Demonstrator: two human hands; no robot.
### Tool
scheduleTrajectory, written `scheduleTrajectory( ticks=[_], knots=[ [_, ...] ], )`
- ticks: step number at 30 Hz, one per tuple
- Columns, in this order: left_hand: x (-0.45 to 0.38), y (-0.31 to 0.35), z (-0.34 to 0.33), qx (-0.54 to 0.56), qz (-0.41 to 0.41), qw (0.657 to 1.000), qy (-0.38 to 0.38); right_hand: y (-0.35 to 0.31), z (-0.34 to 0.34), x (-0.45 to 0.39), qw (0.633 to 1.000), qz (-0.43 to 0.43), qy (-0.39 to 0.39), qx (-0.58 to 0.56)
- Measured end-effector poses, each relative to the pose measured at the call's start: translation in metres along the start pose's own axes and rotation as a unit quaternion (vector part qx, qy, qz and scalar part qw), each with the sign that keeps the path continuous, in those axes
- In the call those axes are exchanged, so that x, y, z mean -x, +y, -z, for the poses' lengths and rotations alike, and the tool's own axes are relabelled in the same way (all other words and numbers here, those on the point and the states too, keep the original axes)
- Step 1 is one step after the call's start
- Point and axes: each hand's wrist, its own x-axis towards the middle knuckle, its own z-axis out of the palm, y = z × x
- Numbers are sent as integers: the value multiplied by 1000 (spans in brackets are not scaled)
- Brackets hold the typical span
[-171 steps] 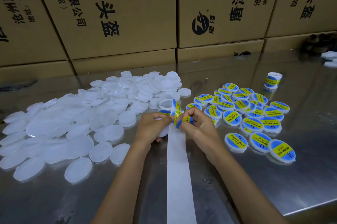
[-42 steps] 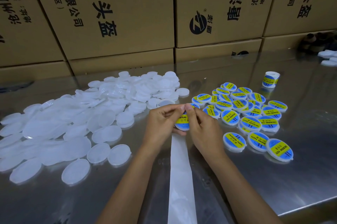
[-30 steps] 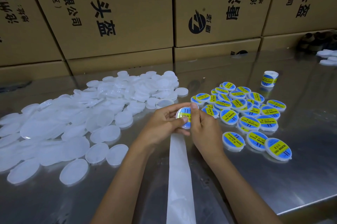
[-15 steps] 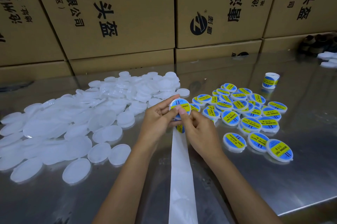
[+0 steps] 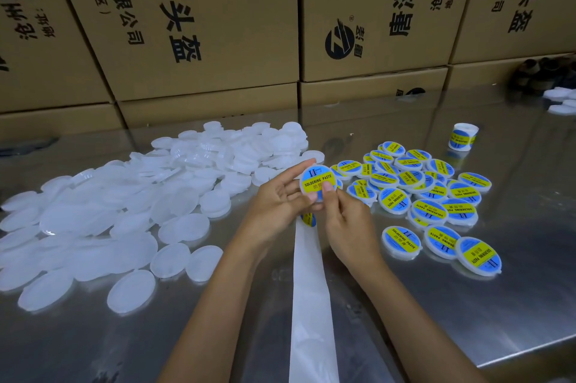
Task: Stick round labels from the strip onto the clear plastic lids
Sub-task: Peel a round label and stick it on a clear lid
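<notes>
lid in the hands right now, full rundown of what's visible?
The held lid is a round, shallow, translucent plastic disc, raised above the steel table and tilted to face the camera. A round blue label with a yellow band reading SOLDERING PASTE covers its face. The left hand cups it from behind with its fingers at the rim; the right hand presses a thumb on the label's lower edge.

We see a clear round lid [image 5: 318,183] held up, face toward us, with a blue-and-yellow round label on it. Below it the white strip [image 5: 308,283] runs toward us. Bare lids [image 5: 131,211] lie heaped left; labelled lids [image 5: 427,195] lie clustered right.
</notes>
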Motion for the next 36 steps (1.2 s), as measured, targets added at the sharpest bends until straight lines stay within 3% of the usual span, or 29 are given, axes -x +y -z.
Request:
scheduleTrajectory(
  ticks=[9,18,25,36],
  knots=[
    [-1,0,2,26,13,996,82,-6,0,2,993,-53,-39,-96],
    [0,-3,-1,-1,6,988,157,-6,1,2,999,-6,-41,-28],
    [1,-1,-4,-9,15,991,135,-2,1,1,1000,8,-15,-12],
    [0,-1,-2,7,56,998,42,2,0,-3,997,-25,29,71]
  ],
)
